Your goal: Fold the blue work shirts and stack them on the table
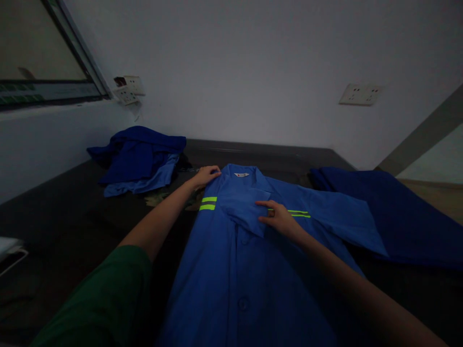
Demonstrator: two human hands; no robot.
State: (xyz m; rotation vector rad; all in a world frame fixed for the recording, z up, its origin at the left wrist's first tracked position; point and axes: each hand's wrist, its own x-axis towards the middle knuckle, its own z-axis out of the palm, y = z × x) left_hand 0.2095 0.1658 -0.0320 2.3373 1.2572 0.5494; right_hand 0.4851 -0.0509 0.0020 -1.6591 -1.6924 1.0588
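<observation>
Head view: a blue shirt (275, 289) lies front up on the dark surface (83, 231), collar (259, 178) at the far end, lower part running out past the near limit of view.

Far limit: a grey raised edge (253, 149) against the white wall (238, 72); a narrow dark band separates it from the collar. Left limit: the side wall (54, 140). Dark surface extends between this wall and the left arm, with a white object (10, 248) at the margin. Far left: a cloth pile (133, 159), dark blue over lighter blue, near the left grip (207, 176) but apart from the shirt. Right limit: dark-blue cloth (408, 212) takes up this side; the right sleeve (347, 217) of the shirt extends over part of it. More bare surface shows on the left than on the right.

Left grip: fingers bent at the shirt's left shoulder, just beside the collar; whether they are clenched on fabric cannot be told. Right grip (281, 219): released, thumb and forefinger spread, positioned over the chest at the right edge of a folded flap (238, 207). Firm contact cannot be confirmed. Yellow-green stripes (208, 203) sit on the near side of the left grip; a second pair lies directly right of the right grip.
</observation>
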